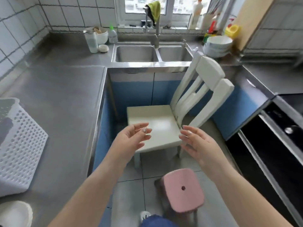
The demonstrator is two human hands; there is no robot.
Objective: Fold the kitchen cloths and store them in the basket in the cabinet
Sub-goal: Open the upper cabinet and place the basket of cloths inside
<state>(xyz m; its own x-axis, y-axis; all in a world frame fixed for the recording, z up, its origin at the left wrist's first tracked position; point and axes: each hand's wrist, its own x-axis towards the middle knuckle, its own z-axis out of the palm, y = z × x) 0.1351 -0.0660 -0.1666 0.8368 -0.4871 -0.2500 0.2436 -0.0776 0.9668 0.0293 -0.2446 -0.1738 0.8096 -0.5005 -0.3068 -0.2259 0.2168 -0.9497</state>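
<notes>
A white perforated basket (23, 145) lies on the steel counter at the left, with a dark folded cloth (5, 126) showing inside it. A yellow-green cloth (155, 9) hangs over the tap at the back. My left hand (132, 138) and my right hand (196, 143) are raised side by side above the white chair (157, 126), palms turned toward each other, fingers relaxed, holding nothing. Blue cabinet doors (132, 94) under the sink are closed.
The steel counter (65, 95) wraps around left and back, with a double sink (136, 54). Stacked bowls (218, 45) sit at the back right, jars and a bottle (91, 41) at the back left. A pink stool (182, 189) stands near my feet. A black stove (287, 128) is at right.
</notes>
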